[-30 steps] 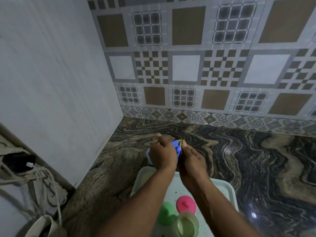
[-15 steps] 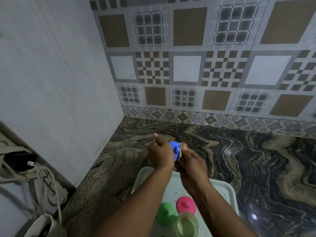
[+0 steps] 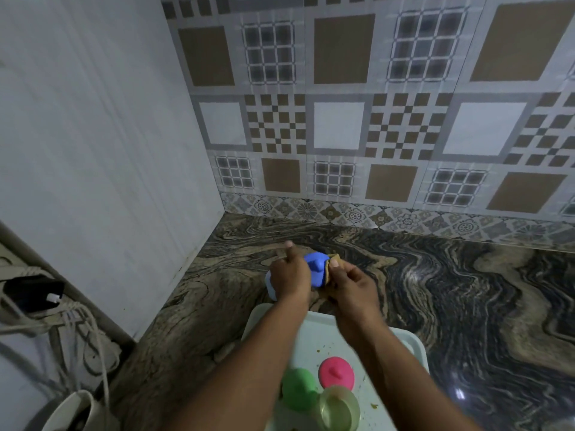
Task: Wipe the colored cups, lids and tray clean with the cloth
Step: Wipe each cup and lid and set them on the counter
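My left hand [image 3: 290,278] grips a blue lid [image 3: 316,270] with a knob, held above the marble counter beyond the tray. My right hand [image 3: 351,284] pinches a small tan cloth [image 3: 332,263] against the lid's right side. A light blue cup [image 3: 270,287] peeks out below my left hand. Nearer me, the pale tray [image 3: 413,346] carries a pink lid [image 3: 336,372], a green lid [image 3: 299,387] and a clear yellowish cup [image 3: 339,410], with crumbs scattered on it.
A dark swirled marble counter [image 3: 466,290] runs to the patterned tile wall [image 3: 342,126] at the back and a white wall at the left. Cables and a black plug [image 3: 34,293] hang at the lower left beside a white vessel [image 3: 74,412].
Both hands have stayed over the far edge of the tray. The blue lid has turned slightly in my left hand while the cloth shifts along its right side.
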Demonstrator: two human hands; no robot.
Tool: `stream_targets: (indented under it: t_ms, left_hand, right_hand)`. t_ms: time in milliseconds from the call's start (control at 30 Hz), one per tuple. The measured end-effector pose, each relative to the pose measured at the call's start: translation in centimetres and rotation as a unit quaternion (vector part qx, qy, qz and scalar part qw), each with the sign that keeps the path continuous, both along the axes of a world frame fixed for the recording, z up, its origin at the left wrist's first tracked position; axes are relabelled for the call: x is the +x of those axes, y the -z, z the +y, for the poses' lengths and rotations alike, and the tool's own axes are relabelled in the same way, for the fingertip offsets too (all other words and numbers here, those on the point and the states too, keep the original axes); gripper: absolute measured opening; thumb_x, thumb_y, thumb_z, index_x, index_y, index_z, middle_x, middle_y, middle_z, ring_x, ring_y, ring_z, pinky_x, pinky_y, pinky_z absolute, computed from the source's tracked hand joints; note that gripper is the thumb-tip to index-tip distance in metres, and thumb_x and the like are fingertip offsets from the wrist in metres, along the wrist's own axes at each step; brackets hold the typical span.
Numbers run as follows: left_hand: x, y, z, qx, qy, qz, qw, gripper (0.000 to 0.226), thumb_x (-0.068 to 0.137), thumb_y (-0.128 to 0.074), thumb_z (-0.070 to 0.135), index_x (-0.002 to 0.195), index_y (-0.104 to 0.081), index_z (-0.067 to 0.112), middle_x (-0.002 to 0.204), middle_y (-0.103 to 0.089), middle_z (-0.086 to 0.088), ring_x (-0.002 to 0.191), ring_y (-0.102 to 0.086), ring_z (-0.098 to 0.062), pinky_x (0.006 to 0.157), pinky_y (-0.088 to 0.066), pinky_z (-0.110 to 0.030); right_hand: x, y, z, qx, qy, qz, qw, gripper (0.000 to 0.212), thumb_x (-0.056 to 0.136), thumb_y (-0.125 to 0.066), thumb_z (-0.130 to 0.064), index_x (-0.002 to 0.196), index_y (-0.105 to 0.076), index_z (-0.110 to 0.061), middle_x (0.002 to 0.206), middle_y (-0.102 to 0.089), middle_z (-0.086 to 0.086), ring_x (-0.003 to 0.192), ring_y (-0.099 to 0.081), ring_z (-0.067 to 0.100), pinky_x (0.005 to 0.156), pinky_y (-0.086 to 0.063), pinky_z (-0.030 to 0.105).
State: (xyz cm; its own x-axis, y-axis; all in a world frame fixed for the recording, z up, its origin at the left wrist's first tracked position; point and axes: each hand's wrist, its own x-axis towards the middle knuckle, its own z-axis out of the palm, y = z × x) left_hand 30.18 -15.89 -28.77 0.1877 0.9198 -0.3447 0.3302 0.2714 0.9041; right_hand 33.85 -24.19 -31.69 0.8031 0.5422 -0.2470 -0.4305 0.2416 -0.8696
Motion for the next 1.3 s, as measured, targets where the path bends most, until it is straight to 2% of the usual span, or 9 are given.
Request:
stream_targets:
  t_ms: [133, 233, 367, 533, 767, 867, 967, 1133, 1300]
  left_hand:
    - [0.3, -1.1, 2.0, -0.015, 0.116, -0.008, 0.993, 0.086, 0.085, -0.044, 0.077, 0.112, -0.065, -0.002, 0.115, -0.066, -0.025, 0.088, -0.066, -0.034, 0.078, -0.055, -0.044]
    - [0.5, -3.5, 0.7, 0.092, -0.028, -0.027, 0.995, 0.065, 0.104, -0.034, 0.048, 0.092, -0.067, -0.008, 0.105, -0.067, -0.03, 0.099, -0.064, -0.043, 0.084, -0.052, -0.045]
    - [0.1, -2.0, -0.2, -0.004, -0.068, -0.027, 0.997, 0.066, 0.104, -0.03, 0.051, 0.106, -0.069, -0.002, 0.118, -0.066, -0.025, 0.109, -0.062, -0.04, 0.089, -0.047, -0.038]
    - [-0.1, -1.4, 1.8, -0.046, 0.074, -0.005, 0.996, 0.067, 0.092, -0.045, 0.067, 0.109, -0.064, 0.005, 0.118, -0.066, -0.022, 0.104, -0.065, -0.038, 0.083, -0.053, -0.039]
    - [-0.4, -1.8, -0.1, -0.026, -0.092, -0.056, 0.994, 0.061, 0.104, -0.034, 0.046, 0.101, -0.071, -0.003, 0.116, -0.067, -0.027, 0.108, -0.063, -0.042, 0.089, -0.048, -0.038]
    - [-0.8, 0.5, 2.2, -0.129, 0.057, -0.046, 0.989, 0.062, 0.083, -0.046, 0.075, 0.091, -0.065, 0.016, 0.112, -0.069, -0.018, 0.096, -0.067, -0.033, 0.09, -0.054, -0.045]
    - [-0.9, -0.9, 2.8, -0.045, 0.075, -0.013, 0.996, 0.065, 0.092, -0.047, 0.066, 0.1, -0.068, 0.005, 0.106, -0.067, -0.024, 0.086, -0.063, -0.033, 0.075, -0.049, -0.039]
    - [-0.2, -1.6, 0.8, 0.009, -0.124, -0.066, 0.99, 0.061, 0.107, -0.032, 0.039, 0.112, -0.062, -0.014, 0.12, -0.062, -0.033, 0.11, -0.06, -0.046, 0.088, -0.047, -0.042]
    - [-1.4, 0.1, 1.1, 0.05, -0.023, 0.016, 0.998, 0.06, 0.104, -0.033, 0.048, 0.113, -0.066, -0.001, 0.117, -0.067, -0.019, 0.107, -0.062, -0.038, 0.084, -0.047, -0.035]
  right_hand:
    - [3.7, -2.1, -1.5, -0.039, -0.138, -0.091, 0.986, 0.028, 0.098, -0.058, -0.016, 0.109, -0.065, 0.009, 0.097, -0.067, 0.036, 0.082, -0.067, 0.036, 0.061, -0.059, 0.036]
    - [1.0, -2.1, 0.2, 0.022, -0.066, -0.099, 0.993, 0.024, 0.099, -0.058, -0.018, 0.109, -0.068, 0.001, 0.098, -0.072, 0.028, 0.082, -0.067, 0.031, 0.072, -0.057, 0.04]
    - [-1.4, -0.5, 0.7, 0.008, 0.04, -0.077, 0.996, 0.02, 0.099, -0.06, -0.017, 0.106, -0.068, 0.0, 0.086, -0.07, 0.022, 0.073, -0.062, 0.026, 0.065, -0.053, 0.038]
    - [3.1, -2.7, -1.3, -0.046, -0.153, -0.128, 0.979, 0.022, 0.099, -0.057, -0.012, 0.108, -0.067, 0.005, 0.094, -0.071, 0.028, 0.078, -0.068, 0.034, 0.059, -0.056, 0.034]
    - [-2.2, -0.6, 1.0, -0.018, 0.058, -0.12, 0.991, 0.015, 0.098, -0.061, -0.017, 0.102, -0.069, -0.005, 0.082, -0.072, 0.01, 0.07, -0.062, 0.019, 0.065, -0.052, 0.036]
    - [1.0, -1.5, -0.5, -0.04, -0.093, -0.114, 0.988, 0.015, 0.098, -0.059, -0.013, 0.095, -0.069, -0.002, 0.083, -0.07, 0.017, 0.073, -0.065, 0.025, 0.063, -0.054, 0.034]
    - [2.7, -2.9, -1.0, -0.052, -0.192, -0.107, 0.974, 0.017, 0.099, -0.057, -0.013, 0.095, -0.068, -0.001, 0.085, -0.069, 0.021, 0.069, -0.067, 0.026, 0.054, -0.055, 0.031]
    - [-1.9, -0.4, 1.3, 0.019, 0.004, -0.071, 0.997, 0.021, 0.099, -0.06, -0.021, 0.102, -0.071, -0.003, 0.094, -0.072, 0.026, 0.078, -0.062, 0.029, 0.071, -0.05, 0.043]
    - [-0.4, -1.0, 0.2, -0.02, -0.007, -0.027, 0.999, 0.019, 0.099, -0.059, -0.015, 0.094, -0.071, -0.003, 0.083, -0.072, 0.019, 0.068, -0.062, 0.026, 0.058, -0.051, 0.03]
